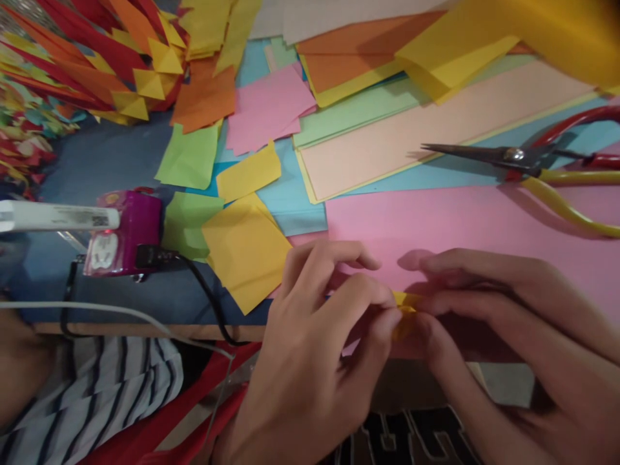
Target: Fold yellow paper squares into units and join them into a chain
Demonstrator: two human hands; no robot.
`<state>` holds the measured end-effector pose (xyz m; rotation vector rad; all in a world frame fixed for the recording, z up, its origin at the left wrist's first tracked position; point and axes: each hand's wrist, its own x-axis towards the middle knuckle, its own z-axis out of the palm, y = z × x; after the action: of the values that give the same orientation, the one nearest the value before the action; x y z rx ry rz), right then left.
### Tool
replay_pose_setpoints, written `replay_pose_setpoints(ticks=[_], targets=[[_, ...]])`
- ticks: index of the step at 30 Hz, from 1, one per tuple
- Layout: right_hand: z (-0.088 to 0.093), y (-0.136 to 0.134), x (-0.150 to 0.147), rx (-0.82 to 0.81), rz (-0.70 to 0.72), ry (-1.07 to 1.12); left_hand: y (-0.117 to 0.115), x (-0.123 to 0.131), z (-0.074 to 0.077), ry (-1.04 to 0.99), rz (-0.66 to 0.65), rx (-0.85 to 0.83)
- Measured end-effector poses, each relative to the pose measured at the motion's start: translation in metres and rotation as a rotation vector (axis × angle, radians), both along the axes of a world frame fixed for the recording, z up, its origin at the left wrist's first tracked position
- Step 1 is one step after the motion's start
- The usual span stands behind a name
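Note:
Between my two hands is a small folded piece of yellow paper (405,309), mostly covered by the fingertips. My left hand (329,342) pinches its left end between thumb and index finger, the other fingers curled above. On the other end, the thumb and index finger of my right hand (504,323) close in the same way. Beneath them lies a large pink paper sheet (378,226) at the table's near edge. A yellow paper square (247,248) rests just left of my left hand.
Pliers (513,158) with red and yellow handles lie at right. A purple power adapter (128,229) with cables stands at left, near a person in a striped shirt (97,400). Coloured paper strips (363,155) and an orange, red and yellow folded-paper piece (121,58) lie farther back.

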<state>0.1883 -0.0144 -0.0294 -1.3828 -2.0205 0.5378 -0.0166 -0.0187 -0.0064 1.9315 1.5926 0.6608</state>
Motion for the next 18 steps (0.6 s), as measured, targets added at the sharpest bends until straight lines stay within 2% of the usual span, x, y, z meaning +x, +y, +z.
replay_pose_setpoints(ticks=[5,11,18], targets=[[0.001,0.002,0.000,0.029,0.082,0.001,-0.006,-0.004,-0.001,0.033,-0.042,-0.001],[0.001,0.000,-0.001,0.004,0.055,-0.008,-0.002,0.006,0.003,0.016,0.039,0.005],[-0.001,-0.005,0.002,-0.025,0.090,-0.015,-0.002,0.011,0.004,0.094,0.073,-0.023]])
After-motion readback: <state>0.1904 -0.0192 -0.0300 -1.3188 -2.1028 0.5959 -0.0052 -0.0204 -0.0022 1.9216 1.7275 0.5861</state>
